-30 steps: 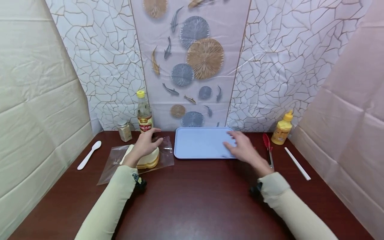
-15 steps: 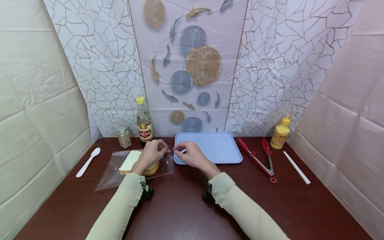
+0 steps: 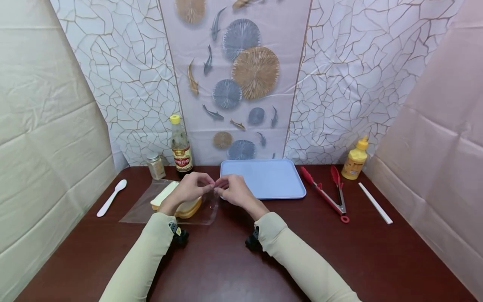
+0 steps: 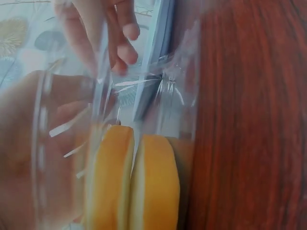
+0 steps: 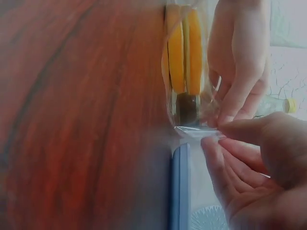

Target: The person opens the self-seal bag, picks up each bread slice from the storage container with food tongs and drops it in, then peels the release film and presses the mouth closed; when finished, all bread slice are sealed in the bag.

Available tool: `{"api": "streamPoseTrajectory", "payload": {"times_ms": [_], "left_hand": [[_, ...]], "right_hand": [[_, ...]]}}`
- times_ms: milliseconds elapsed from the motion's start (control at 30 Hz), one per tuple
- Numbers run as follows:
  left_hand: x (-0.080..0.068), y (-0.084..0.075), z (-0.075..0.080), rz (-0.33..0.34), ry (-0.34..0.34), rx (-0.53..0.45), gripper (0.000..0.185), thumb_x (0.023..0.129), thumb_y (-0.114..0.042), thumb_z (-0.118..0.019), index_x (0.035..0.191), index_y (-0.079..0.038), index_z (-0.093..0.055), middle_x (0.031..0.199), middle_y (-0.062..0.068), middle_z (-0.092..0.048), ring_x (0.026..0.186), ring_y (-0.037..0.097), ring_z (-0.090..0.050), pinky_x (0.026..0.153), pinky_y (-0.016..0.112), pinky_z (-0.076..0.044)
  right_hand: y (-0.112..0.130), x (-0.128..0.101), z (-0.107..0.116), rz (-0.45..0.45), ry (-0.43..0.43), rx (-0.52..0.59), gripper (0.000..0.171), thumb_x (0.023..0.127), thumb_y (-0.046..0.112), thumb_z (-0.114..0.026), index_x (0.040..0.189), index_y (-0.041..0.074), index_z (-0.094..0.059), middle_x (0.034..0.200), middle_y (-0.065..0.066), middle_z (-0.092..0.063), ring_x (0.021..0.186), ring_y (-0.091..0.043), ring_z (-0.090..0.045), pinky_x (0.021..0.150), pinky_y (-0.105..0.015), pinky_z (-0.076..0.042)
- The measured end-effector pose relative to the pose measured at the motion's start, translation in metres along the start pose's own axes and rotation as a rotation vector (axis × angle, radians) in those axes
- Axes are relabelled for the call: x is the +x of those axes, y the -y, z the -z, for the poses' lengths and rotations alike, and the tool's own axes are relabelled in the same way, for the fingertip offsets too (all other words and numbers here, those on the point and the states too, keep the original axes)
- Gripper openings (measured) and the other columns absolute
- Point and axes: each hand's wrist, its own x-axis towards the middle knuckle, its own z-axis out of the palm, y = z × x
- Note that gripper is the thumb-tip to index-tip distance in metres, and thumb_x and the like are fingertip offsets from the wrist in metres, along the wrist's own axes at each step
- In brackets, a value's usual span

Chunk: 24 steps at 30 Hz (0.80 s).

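A clear plastic bag point(image 3: 140, 208) with sliced bread point(image 3: 177, 204) inside lies on the dark wooden table, left of centre. Both hands meet at the bag's right-hand mouth. My left hand point(image 3: 191, 188) pinches one lip of the opening and my right hand point(image 3: 231, 188) pinches the other. In the right wrist view the bag's edge point(image 5: 194, 130) is held between the fingertips point(image 5: 225, 117) of both hands, with the yellow-crusted slices point(image 5: 182, 48) behind. The left wrist view shows the slices point(image 4: 132, 184) through the plastic.
A light blue tray point(image 3: 264, 178) lies just right of the hands. Red tongs point(image 3: 328, 195), a yellow squeeze bottle point(image 3: 355, 159) and a white stick point(image 3: 375, 203) are at the right. A vinegar bottle point(image 3: 180, 147), a spice jar point(image 3: 155, 165) and a white spoon point(image 3: 111, 197) are at the left.
My right hand left the tray, crossed left and took hold of the bag's mouth next to my left hand. The left hand shifted from the bread to the bag's edge.
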Motion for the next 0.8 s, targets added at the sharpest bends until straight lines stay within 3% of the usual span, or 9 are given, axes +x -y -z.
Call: {"api": "streamPoseTrajectory", "payload": {"times_ms": [300, 433, 800], "left_hand": [[0.0031, -0.0020, 0.0015, 0.011, 0.044, -0.022, 0.011, 0.102, -0.020, -0.075, 0.107, -0.013, -0.083, 0.106, 0.004, -0.084, 0.102, 0.019, -0.076, 0.092, 0.041, -0.060], [0.0023, -0.0026, 0.0026, 0.028, 0.031, -0.039, 0.013, 0.102, -0.018, -0.074, 0.109, -0.012, -0.083, 0.105, 0.006, -0.084, 0.102, 0.020, -0.077, 0.091, 0.039, -0.060], [0.0024, -0.0058, 0.0018, 0.050, -0.001, -0.202, 0.032, 0.100, -0.016, -0.080, 0.125, 0.000, -0.071, 0.107, 0.010, -0.084, 0.105, 0.024, -0.080, 0.086, 0.030, -0.056]], "right_hand": [[0.0009, 0.0009, -0.0014, -0.050, -0.063, 0.079, 0.008, 0.098, 0.010, -0.077, 0.103, 0.004, -0.077, 0.098, -0.010, -0.084, 0.093, -0.019, -0.082, 0.077, -0.026, -0.064], [0.0011, 0.0014, -0.0016, -0.051, -0.059, 0.067, 0.006, 0.099, 0.010, -0.077, 0.100, 0.005, -0.081, 0.095, -0.008, -0.084, 0.089, -0.015, -0.082, 0.074, -0.024, -0.062], [-0.0006, 0.0016, -0.0035, -0.079, -0.073, 0.063, 0.008, 0.099, 0.012, -0.079, 0.101, 0.006, -0.084, 0.096, -0.008, -0.085, 0.086, -0.014, -0.082, 0.075, -0.023, -0.061]]}}
